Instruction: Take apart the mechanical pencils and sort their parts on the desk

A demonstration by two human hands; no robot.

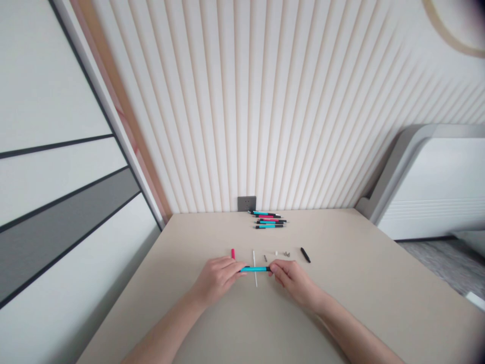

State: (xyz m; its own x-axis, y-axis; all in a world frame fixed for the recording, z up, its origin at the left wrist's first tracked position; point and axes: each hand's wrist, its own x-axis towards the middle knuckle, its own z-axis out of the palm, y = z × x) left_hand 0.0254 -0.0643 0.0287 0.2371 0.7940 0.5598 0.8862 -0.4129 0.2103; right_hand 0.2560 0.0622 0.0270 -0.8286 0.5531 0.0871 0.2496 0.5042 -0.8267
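Note:
A blue and black pen (254, 269) lies level between my two hands, above the table. My left hand (217, 277) is closed on its left end, and my right hand (291, 279) pinches its black right end. Beneath the pen a thin white refill (254, 257) runs front to back on the table. A red pen barrel (233, 253) lies just beyond my left fingers. Past my right hand are a small spring-like part (265, 258), a small white piece (276, 253), small metal parts (287, 254) and a black pen part (305, 255).
Several blue, red and black pens (270, 226) lie in a group at the table's back edge. Behind them a dark socket (247, 203) is set in the ribbed wall. The beige table (212, 232) has a white cabinet to its left and a bed headboard (435, 187) to its right.

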